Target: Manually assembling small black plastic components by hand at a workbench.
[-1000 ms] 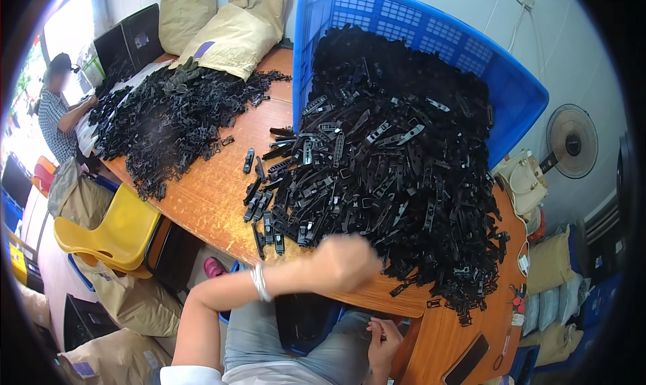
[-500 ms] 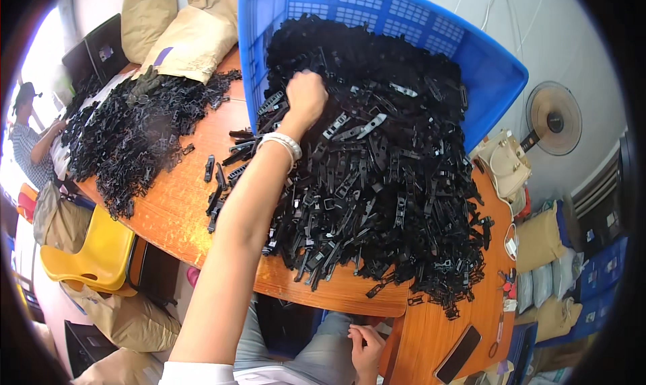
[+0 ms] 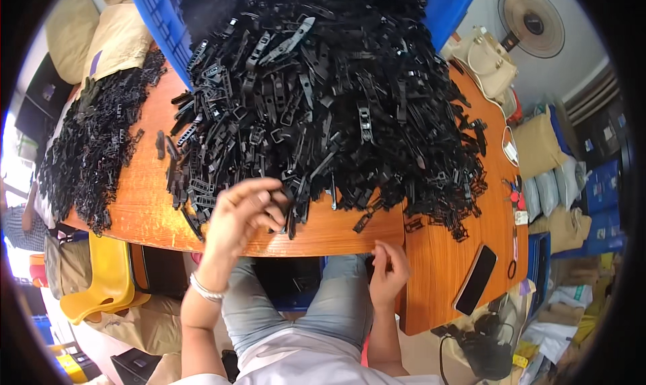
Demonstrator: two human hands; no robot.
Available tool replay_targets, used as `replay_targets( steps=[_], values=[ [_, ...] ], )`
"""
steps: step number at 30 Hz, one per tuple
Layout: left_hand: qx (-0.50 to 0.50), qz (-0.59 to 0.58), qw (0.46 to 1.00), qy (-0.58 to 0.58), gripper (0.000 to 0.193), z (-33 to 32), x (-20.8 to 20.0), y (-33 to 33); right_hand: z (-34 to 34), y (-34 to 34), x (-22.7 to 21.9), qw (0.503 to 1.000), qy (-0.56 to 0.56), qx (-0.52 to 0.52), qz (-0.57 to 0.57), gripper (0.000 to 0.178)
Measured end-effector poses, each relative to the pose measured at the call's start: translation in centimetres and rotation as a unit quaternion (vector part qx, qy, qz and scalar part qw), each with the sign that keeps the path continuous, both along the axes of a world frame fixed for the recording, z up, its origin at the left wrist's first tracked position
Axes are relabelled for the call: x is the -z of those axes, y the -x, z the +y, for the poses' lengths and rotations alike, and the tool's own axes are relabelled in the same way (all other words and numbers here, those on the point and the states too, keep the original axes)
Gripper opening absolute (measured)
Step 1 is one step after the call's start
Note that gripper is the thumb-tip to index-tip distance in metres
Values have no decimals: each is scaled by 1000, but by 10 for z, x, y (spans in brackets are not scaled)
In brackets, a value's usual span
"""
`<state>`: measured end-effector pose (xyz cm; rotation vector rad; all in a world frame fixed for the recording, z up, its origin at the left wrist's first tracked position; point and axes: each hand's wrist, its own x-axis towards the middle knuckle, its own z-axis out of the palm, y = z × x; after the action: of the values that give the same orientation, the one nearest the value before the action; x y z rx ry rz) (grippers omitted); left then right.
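Note:
A large heap of black plastic clip-like parts (image 3: 323,116) spills from a tipped blue crate (image 3: 158,22) onto the wooden table. At the heap's near edge, left of centre, is my left hand (image 3: 239,213), wearing pale bracelets on its wrist. Its fingers are curved and apart; dark parts show by the fingertips, and none is plainly gripped. My right hand (image 3: 389,274) is over my right thigh by the table's front edge. Its fingers are curled in towards the thumb, and whatever they may hold is hidden.
A second black pile (image 3: 94,143) lies at the left beside a paper sack (image 3: 121,42). On the right are a phone (image 3: 476,279), scissors (image 3: 513,257), a handbag (image 3: 488,62) and a fan (image 3: 531,22). A yellow chair (image 3: 108,277) stands at the left.
My left hand has come back from inside the crate to the heap's near edge, its fist loosened. My right hand has risen slightly. The view has tilted down towards my lap.

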<state>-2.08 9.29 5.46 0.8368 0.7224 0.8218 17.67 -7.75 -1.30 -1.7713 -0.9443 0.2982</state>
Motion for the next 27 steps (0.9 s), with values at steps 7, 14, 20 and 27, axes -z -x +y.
replay_targets(
  steps=[7,14,20,27],
  values=[
    [69,-57,990,106,33,-58,39,-28,25,-1,-9,995,-28,18,-96,9],
    [82,36,995,-33,37,-77,37,-34,35,3,-24,968,83,-70,-224,43],
    [60,57,995,-61,34,-83,46,-32,28,-15,-25,946,102,-161,-260,38],
    [43,72,993,-81,33,-95,42,-29,26,-20,-23,943,92,-160,-279,25]
  ],
)
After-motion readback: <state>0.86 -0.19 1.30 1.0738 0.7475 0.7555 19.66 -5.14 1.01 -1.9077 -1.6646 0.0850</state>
